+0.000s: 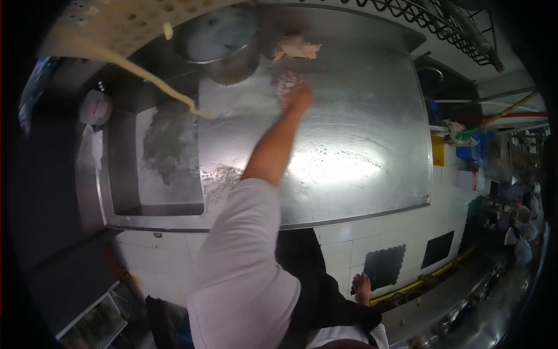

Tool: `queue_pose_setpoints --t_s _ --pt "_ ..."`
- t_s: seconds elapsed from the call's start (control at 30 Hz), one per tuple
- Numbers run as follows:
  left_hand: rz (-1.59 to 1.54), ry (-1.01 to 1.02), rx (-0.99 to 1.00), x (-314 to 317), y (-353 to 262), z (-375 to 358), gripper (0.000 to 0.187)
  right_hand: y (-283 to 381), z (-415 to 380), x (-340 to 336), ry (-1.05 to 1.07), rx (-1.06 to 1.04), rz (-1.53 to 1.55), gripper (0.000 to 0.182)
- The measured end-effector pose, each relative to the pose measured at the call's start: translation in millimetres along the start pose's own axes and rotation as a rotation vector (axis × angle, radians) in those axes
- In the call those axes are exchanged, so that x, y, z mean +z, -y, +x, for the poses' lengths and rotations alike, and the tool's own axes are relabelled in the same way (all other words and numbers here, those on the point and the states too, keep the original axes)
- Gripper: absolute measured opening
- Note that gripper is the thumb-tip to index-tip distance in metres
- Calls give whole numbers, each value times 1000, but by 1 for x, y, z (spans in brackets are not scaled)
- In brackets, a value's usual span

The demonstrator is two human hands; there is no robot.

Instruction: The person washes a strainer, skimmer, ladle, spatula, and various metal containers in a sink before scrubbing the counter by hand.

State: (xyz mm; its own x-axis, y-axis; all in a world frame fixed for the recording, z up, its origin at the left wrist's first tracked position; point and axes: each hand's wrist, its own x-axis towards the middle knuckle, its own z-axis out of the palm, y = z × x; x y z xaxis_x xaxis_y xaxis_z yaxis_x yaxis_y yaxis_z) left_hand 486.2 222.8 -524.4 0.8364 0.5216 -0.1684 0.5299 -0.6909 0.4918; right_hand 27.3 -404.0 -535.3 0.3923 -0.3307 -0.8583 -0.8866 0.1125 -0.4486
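My left hand reaches far across a wet steel counter, low over its surface. It looks closed and is smeared by motion. A pale pinkish patch shows just ahead of its fingers; I cannot make out what it is. Behind that lies a crumpled tan piece, like cloth, near the counter's back. Left of it stands a large metal pot with whitish, cloudy contents. My right hand hangs low at my side, away from the counter, fingers loosely bent and apart, with nothing visible in it.
A sink basin with cloudy water is sunk into the counter's left end. A yellowish hose runs down to its edge. A plastic container sits beyond the sink. A wire rack overhangs the back right. Dark mats lie on the tiled floor.
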Motion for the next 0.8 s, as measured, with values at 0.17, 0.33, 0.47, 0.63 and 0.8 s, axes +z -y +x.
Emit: queue_pose_setpoints --t_s 0.17,0.33,0.47,0.63,0.8 --pt "234 88 -32 -97 191 -60 59 -94 35 -24 219 -70 -608 44" --pt "447 -30 -615 -162 313 -106 56 -187 82 -32 276 -271 -1146 47" --pt "346 -795 -335 -119 264 -119 58 -147 37 -9 209 -63 -667 47" --pt "-607 -716 354 -28 40 -68 51 -85 8 1 186 -41 -436 47" --pt "209 -307 269 -58 42 -74 58 -53 -11 -4 244 -191 -374 46"
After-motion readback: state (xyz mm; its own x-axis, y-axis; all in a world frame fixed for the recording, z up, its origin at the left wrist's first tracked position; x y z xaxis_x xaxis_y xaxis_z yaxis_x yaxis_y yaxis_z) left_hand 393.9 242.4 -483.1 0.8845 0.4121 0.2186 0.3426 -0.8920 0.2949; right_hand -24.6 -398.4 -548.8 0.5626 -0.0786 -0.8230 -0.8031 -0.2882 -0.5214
